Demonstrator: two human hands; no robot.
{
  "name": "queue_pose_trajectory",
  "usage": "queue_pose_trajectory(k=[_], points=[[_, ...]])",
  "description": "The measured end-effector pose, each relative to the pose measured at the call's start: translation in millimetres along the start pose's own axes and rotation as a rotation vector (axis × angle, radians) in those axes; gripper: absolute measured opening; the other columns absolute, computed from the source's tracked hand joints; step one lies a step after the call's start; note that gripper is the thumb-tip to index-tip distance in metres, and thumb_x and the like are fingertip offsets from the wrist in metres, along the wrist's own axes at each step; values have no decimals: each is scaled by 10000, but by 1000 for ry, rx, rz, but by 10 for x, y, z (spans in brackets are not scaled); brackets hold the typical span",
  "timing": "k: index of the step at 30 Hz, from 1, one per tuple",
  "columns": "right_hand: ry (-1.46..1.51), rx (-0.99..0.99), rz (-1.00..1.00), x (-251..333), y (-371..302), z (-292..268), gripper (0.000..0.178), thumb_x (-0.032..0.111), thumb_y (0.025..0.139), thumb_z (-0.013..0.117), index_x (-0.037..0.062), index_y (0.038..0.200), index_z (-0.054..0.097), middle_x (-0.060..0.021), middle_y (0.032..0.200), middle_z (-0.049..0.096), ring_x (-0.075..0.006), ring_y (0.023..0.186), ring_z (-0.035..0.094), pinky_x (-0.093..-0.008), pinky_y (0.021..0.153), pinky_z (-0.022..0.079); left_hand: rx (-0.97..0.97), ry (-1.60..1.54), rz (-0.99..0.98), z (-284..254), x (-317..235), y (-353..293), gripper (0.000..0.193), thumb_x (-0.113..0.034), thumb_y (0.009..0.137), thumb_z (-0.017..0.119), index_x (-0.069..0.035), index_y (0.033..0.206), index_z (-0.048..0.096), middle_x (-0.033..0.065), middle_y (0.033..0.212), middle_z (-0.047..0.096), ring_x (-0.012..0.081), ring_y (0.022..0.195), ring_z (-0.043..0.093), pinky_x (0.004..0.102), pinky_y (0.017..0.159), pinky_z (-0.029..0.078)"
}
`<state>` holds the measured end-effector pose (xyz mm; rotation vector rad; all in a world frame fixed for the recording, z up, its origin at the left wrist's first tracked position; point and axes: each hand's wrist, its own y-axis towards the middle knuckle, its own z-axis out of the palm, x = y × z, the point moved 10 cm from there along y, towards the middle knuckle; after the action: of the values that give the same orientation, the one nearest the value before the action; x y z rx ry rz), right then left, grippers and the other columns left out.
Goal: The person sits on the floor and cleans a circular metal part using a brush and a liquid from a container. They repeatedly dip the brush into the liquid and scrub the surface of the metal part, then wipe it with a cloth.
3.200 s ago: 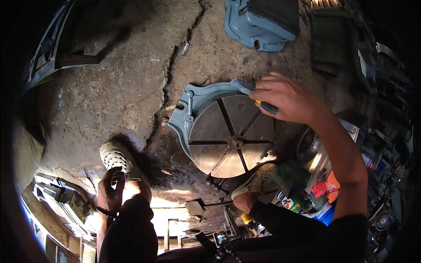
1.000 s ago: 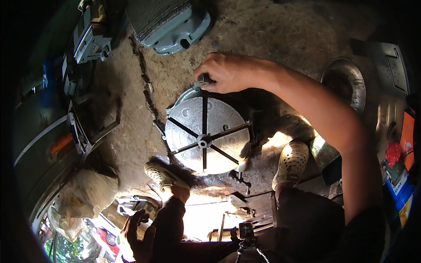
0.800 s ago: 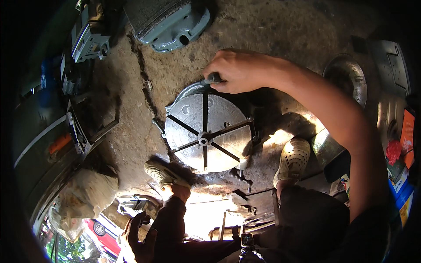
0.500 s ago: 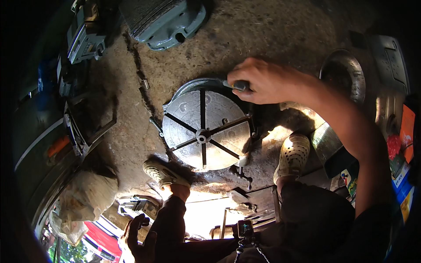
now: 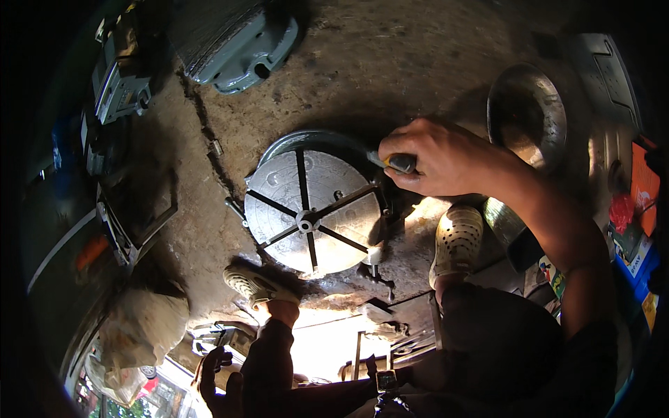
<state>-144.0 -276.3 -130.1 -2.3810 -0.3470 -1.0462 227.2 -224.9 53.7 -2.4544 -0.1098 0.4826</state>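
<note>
While the right hand is closing around a brush-like tool with a black-and-yellow handle, the tool's grey end is meeting the upper-right part of a blue-grey base in the middle of the frame. At lower left, the left hand is hanging in shadow with bent fingers; whether it is holding anything, I cannot tell. Concrete floor is stretching from the base to the top edge, giving the right hand room upward. A blue-grey casting is bounding that space at upper left, a round metal pan at right, and two perforated shoes are flanking the base below. On the base, a round metal plate is lying face up, its dark slots radiating from a hub; its silvery, faintly ringed face is catching warm light at lower right.
</note>
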Motion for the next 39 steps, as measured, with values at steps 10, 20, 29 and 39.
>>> queue_pose_trajectory(k=[10, 20, 29, 39], points=[[-169, -277, -206, 2, 557, -315, 316, 268, 926, 570, -18, 1037, 645, -67, 546, 553, -170, 521, 558, -300, 668, 546, 73, 21, -70, 71, 91, 60, 394, -199, 911, 612, -45, 1271, 563, 89, 1025, 645, 192, 927, 602, 354, 847, 469], [-116, -246, -429, 259, 1056, 7, 363, 271, 881, 634, 19, 1142, 634, -156, 876, 670, -268, 863, 658, -353, 820, 558, 148, 110, -147, 194, 63, 166, 390, -59, 889, 591, -58, 1277, 550, 92, 1017, 660, 173, 913, 603, 326, 822, 479], [-89, -185, -364, 111, 1055, -7, 378, 239, 868, 657, 3, 1161, 623, -142, 899, 678, -278, 985, 635, -358, 898, 525, 167, 206, -130, 240, -62, 245, 365, -77, 897, 576, -35, 1259, 557, 110, 970, 672, 182, 863, 637, 318, 763, 489], [-39, -148, -291, 40, 936, -57, 399, 242, 882, 647, 0, 1196, 607, -169, 1006, 668, -292, 1027, 623, -367, 911, 521, 164, 62, -205, 231, 87, 250, 411, -71, 855, 618, -35, 1260, 556, 99, 1028, 666, 175, 940, 617, 322, 850, 487]])
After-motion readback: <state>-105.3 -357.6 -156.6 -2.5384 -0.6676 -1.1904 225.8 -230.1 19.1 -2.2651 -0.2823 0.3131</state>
